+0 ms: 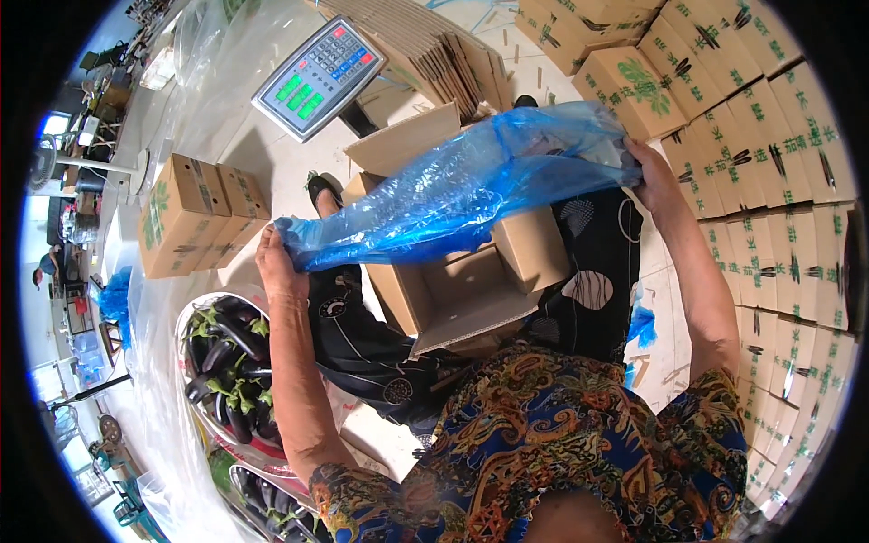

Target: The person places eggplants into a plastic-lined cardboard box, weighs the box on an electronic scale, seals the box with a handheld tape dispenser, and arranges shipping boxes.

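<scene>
A blue translucent plastic bag (434, 197) is stretched wide between my two hands. My left hand (280, 265) grips its left end, and my right hand (655, 173) grips the opposite end, higher up. Beneath the bag, between my legs, an open cardboard box (468, 292) stands with its flaps spread; the bag hides its far part. Beside my left forearm are eggplants (234, 366) with green stems in a round white container (182, 319).
A digital scale's panel (319, 78) stands beyond the box, near flattened cardboard (434, 54). Closed cartons (197, 217) sit at the left; stacked cartons (760, 156) line the right. More eggplants (271, 499) lie at the lower left. Blue plastic scraps (641, 326) are on the floor.
</scene>
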### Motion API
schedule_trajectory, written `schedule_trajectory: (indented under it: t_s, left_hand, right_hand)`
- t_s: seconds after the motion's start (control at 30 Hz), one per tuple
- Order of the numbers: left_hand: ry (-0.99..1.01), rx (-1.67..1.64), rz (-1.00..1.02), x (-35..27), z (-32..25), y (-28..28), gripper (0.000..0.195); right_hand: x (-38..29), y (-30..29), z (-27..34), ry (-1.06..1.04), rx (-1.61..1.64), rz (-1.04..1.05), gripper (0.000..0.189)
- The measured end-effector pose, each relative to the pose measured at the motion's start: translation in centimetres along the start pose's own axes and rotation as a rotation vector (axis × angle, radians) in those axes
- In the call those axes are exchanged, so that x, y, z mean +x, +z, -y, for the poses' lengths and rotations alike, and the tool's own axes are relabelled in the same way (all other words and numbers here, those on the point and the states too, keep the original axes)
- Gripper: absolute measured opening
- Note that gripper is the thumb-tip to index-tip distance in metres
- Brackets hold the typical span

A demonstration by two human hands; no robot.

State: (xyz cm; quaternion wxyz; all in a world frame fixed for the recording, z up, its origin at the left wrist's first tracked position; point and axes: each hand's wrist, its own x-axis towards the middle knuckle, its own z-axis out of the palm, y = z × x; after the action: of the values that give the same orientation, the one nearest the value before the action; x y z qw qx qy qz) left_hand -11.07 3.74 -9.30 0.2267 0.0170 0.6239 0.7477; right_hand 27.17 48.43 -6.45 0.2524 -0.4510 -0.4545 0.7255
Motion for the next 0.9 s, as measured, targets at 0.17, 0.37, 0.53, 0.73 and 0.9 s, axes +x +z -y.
schedule_trajectory:
  t_s: [0.17,0.37,0.53,0.73,0.9]
  left_hand:
    - [-0.227,-0.267,0.064,0.5,-2.2,-1.9,0.034]
    - [-0.242,0.252,0.361,-0.7,-2.5,-4.0,0.042]
    - [-0.241,0.401,0.361,-0.9,-3.1,-4.3,0.011]
    - [-0.007,0.456,0.308,-2.4,-5.4,-1.2,0.017]
    - [0.143,0.463,0.220,-4.0,-5.9,-0.6,0.013]
  right_hand:
    - [1.2,-6.2,1.6,0.086,0.066,-0.254,0.018]
    - [4.3,-10.1,0.3,0.194,-0.202,-0.244,0.019]
    - [5.2,-8.1,1.4,-0.351,-0.968,-0.406,0.019]
    - [0.0,10.2,5.5,-0.963,-1.073,0.111,0.016]
    - [0.9,19.0,-1.4,-1.113,-1.260,0.582,0.030]
